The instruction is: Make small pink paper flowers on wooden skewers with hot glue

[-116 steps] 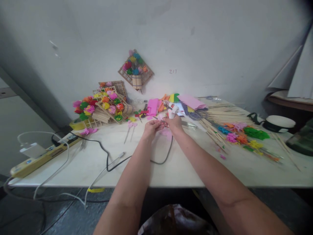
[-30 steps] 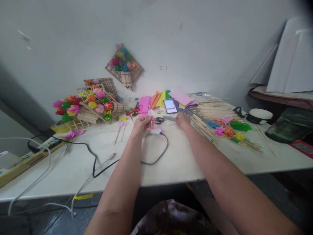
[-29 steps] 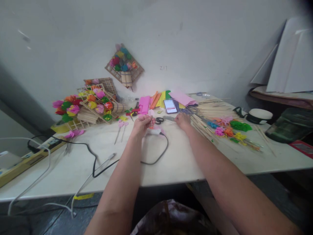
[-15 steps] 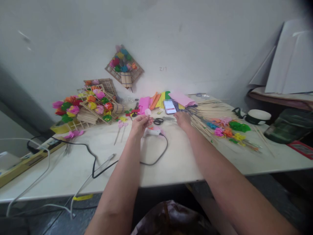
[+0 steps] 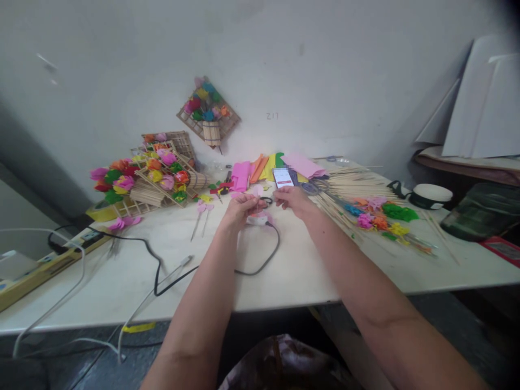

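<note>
My left hand [image 5: 242,211] is closed in a pinch on a pale pink paper petal [image 5: 258,190], which stands up past the fingertips. My right hand [image 5: 293,200] is closed too, thumb against fingers, just in front of a phone [image 5: 283,179] with a lit screen; whatever it may hold is too small to make out. Between the hands lie black-handled scissors [image 5: 266,201], partly covered by the left fingers. Below them rests a white glue gun [image 5: 257,221] with a dark cord. Two pink petals on thin stems [image 5: 202,208] lie left of my left hand.
Bamboo frames with paper flowers [image 5: 156,179] are piled at the left, and another flower frame [image 5: 208,114] hangs on the wall. Folded coloured paper [image 5: 241,174] lies at the back. Bamboo sticks [image 5: 353,181] and loose paper flowers [image 5: 379,219] cover the right. Cables [image 5: 156,271] cross the left side.
My right hand has moved left, from beside the phone to in front of it, closer to my left hand. My left hand has shifted slightly right with the pink petal.
</note>
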`<state>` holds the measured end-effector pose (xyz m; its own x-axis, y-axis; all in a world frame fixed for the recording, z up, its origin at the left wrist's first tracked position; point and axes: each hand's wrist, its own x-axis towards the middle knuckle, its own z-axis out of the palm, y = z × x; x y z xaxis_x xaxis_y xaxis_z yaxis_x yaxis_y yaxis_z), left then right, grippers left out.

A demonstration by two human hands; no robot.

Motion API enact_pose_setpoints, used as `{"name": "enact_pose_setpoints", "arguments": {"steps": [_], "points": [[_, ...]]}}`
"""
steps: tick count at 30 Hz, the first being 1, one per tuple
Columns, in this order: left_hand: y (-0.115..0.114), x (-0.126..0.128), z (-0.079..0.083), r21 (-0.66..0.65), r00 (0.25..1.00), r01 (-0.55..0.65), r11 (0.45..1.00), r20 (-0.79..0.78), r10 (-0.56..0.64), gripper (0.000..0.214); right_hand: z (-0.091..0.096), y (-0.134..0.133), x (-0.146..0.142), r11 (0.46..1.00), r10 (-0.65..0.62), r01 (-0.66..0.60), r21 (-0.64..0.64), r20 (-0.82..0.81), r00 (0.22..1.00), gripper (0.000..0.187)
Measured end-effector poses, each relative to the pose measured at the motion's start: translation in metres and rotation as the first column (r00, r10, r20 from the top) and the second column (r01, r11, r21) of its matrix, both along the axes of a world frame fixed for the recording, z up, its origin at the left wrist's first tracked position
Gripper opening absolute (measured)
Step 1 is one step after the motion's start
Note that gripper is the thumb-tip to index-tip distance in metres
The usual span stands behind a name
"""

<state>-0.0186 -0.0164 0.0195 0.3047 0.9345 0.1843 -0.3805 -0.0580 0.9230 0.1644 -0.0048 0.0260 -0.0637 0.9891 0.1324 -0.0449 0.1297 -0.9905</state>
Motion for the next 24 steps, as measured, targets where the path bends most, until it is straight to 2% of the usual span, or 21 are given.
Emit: {"name": "enact_pose_setpoints", "arguments": {"steps": [4, 9, 18, 24], "points": [[-0.002, 0.005, -0.001, 0.002, 0.995, 0.082, 0.997, -0.062, -0.082, 0.024, 0.005, -0.011, -0.014, 1.0, 0.026, -0.026, 0.004, -0.099, 0.995, 0.02], [-0.005, 0.009, 0.001, 0.005, 0.992, 0.11, 0.994, -0.063, -0.11, 0.026, 0.007, -0.015, -0.023, 0.996, 0.079, -0.083, -0.013, -0.17, 0.982, 0.018], [-0.01, 0.011, 0.0, -0.02, 0.958, 0.236, 0.972, -0.164, -0.236, 0.025, 0.009, -0.01, -0.013, 0.998, 0.061, -0.056, 0.025, -0.307, 0.95, 0.029], [-0.009, 0.014, -0.001, 0.011, 0.985, 0.16, 0.987, -0.071, -0.159, 0.023, 0.005, -0.01, -0.016, 0.998, 0.066, -0.07, -0.005, -0.269, 0.961, 0.023]]}}
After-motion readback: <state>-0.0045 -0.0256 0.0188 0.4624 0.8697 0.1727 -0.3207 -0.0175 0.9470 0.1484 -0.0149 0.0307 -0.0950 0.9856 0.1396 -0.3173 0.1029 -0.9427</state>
